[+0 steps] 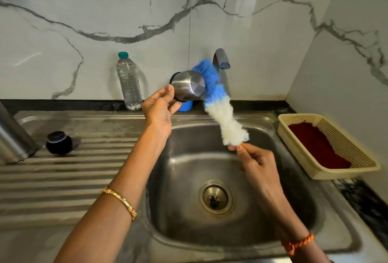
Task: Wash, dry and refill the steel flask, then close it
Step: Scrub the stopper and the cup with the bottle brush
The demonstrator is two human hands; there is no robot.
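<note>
The left hand [160,108] is raised over the back rim of the sink [262,210] and grips a steel cup [189,86], fingers and thumb curled round its lower edge, its closed bottom turned toward the camera. The right hand [255,160] is lower and to the right, above the basin, pinching the handle end of a brush [218,103] between thumb and fingers. The brush slants up and left from that hand; its white bristles are nearest the right hand, and its blue bristles touch the right side of the cup, just below the tap [221,58].

The steel flask [14,136] stands on the ribbed drainboard [63,178], well to the left of the left hand, at the picture's edge and only partly in view. Between flask and left forearm lies a dark stopper [58,143] on the drainboard.

A water bottle [128,82] stands against the wall just left of the left hand. A blue object [185,106] shows behind that hand, under the cup. To the right of the right hand sits a basket [327,170] holding a red cloth [317,145].
</note>
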